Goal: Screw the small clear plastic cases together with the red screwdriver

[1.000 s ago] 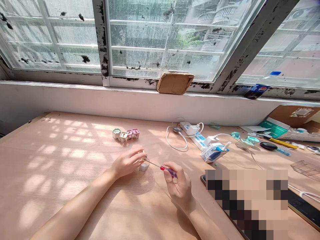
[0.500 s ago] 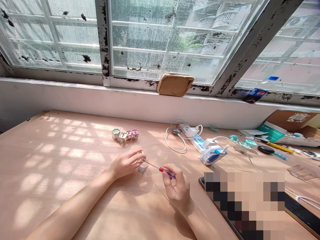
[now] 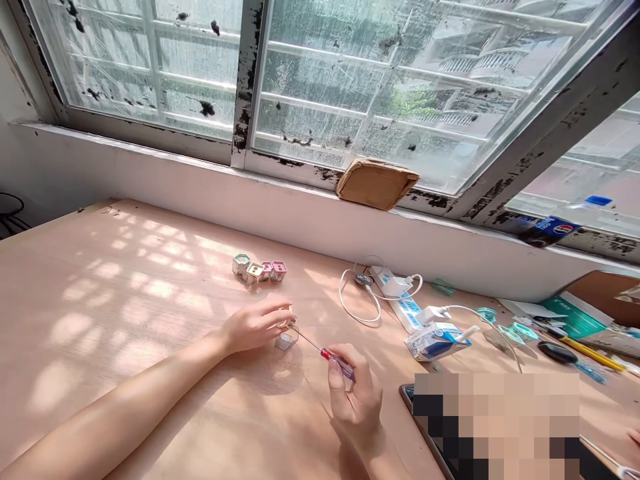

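**Logged from my remote view, head camera:**

Item 1: left hand (image 3: 254, 326), fingers curled together and clamped on a small cube-shaped part (image 3: 289, 323), which they largely hide, so I cannot make out its details.

Item 2: right hand (image 3: 356, 405), thumb and fingers closed on a red-handled precision screwdriver (image 3: 337, 363). Its thin shaft points toward the small part, and its tip is lost against the left fingers.

Item 3: a clear plastic cube (image 3: 287, 340) on the pale wooden surface (image 3: 85, 267), just below the left hand.

Nearby: four small cube-shaped housings (image 3: 257, 269) grouped together, in green, gold and pink, beyond the hands.

Farther right: a white power strip (image 3: 407, 310) with a plugged-in charger (image 3: 395, 285), a looped white cable (image 3: 357, 303) and a tipped drink carton (image 3: 436, 343).

Far right: a yellow-handled tool (image 3: 593, 353), a black oval object (image 3: 557, 352) and a green box (image 3: 573, 318).

Obstruction: a pixelated block (image 3: 495, 423) covers the lower right, overlapping a dark phone (image 3: 413, 407).

Behind the surface: a folded cardboard pad (image 3: 377, 185) and a Pepsi bottle (image 3: 547, 230) sit at the foot of a paint-chipped window (image 3: 370, 80).
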`<state>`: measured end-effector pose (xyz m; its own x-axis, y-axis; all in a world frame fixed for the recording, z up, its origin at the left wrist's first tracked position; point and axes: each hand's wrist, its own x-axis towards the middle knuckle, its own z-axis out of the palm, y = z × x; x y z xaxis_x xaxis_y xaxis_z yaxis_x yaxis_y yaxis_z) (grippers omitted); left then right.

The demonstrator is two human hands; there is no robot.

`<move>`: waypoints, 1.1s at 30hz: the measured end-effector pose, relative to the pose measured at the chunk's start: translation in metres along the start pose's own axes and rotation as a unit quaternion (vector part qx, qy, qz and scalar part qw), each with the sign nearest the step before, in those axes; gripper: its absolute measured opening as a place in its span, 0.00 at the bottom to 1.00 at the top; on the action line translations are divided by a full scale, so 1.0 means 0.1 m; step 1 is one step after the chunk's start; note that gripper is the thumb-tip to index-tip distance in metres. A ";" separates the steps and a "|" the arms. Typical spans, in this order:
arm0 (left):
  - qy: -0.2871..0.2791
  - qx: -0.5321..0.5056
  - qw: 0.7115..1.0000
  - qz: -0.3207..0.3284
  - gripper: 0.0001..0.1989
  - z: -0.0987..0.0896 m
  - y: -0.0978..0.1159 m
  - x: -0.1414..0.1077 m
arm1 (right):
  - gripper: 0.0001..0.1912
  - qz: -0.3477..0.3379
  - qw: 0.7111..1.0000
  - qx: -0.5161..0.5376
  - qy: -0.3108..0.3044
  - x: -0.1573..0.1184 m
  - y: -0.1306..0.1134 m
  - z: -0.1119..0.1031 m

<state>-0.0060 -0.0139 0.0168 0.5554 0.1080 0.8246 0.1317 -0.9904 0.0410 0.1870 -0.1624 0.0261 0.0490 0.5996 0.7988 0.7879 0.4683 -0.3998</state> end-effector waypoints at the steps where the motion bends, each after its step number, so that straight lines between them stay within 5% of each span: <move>1: -0.002 0.001 1.000 -0.002 0.09 0.00 0.00 0.00 | 0.07 -0.005 1.000 -0.001 -0.001 0.00 0.01 0.00; 33: -0.022 -0.018 0.999 -0.018 0.10 0.03 -0.01 -0.04 | 0.09 -0.007 0.999 -0.027 0.047 -0.06 0.05 0.05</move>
<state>-0.0061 -0.0128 0.0118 0.5859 0.1456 0.7972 0.1230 -0.9883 0.0901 0.1879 -0.1607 0.0168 0.0928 0.5279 0.8442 0.8203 0.4401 -0.3654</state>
